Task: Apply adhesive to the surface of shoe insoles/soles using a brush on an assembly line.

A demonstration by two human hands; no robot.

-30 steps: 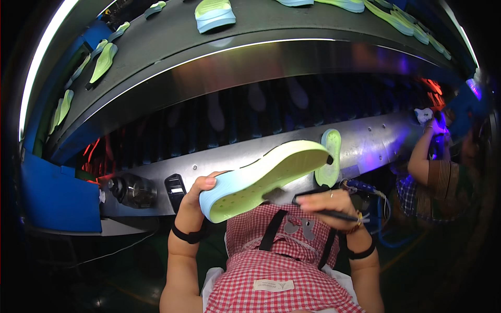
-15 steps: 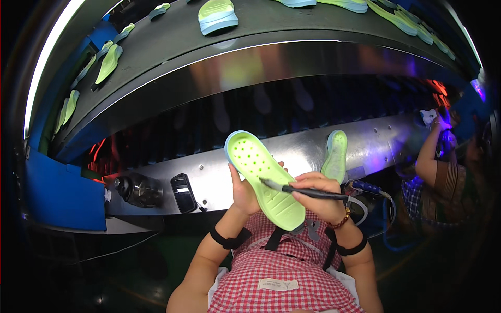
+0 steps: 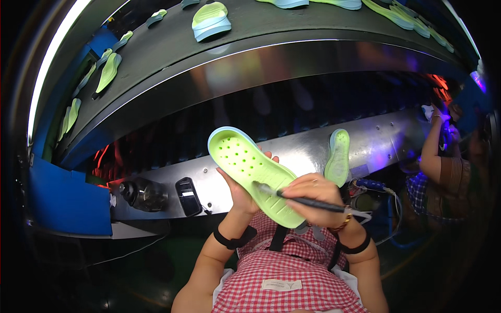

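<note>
- Left hand (image 3: 241, 198): clasping the green sole (image 3: 251, 168) from beneath.
- Right hand (image 3: 321, 194): pinching the black brush (image 3: 331, 206), bristles at the sole's upper face.
- Sole position: before the checked apron (image 3: 276, 266).
- Second sole (image 3: 338, 161): on the metal ledge (image 3: 394, 143).

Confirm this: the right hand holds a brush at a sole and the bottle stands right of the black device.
No: in the head view the bottle stands left of the black device; the right hand holds a brush at a sole.
</note>
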